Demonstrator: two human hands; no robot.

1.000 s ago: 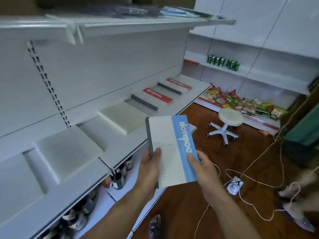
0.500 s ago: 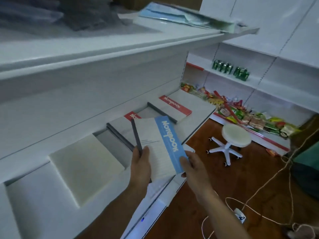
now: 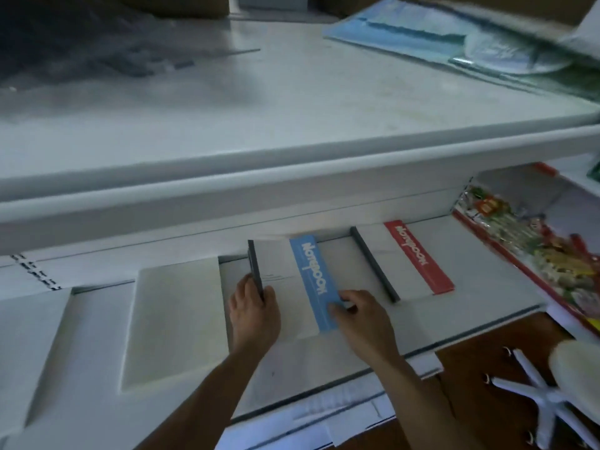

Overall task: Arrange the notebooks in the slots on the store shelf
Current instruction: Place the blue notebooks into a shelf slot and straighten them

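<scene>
You hold the blue-striped notebook (image 3: 292,287) low over a mid-frame slot on the shelf (image 3: 470,287). Your left hand (image 3: 255,315) has its grip curled round the dark spine, and your right hand (image 3: 363,323) pinches the blue edge. One red-striped notebook (image 3: 409,264) lies to its right; the pale slot (image 3: 175,319) at left looks unfilled.

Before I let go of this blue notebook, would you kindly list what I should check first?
1. Left hand grips the blue notebook at its dark spine: ok.
2. Right hand holds the blue band's near end: ok.
3. Notebook flat in its slot: cannot tell, the hands hide its near edge.
4. Clear of the red notebook: ok, a gap shows.
5. Title runs the same way as the red one's: ok.
</scene>
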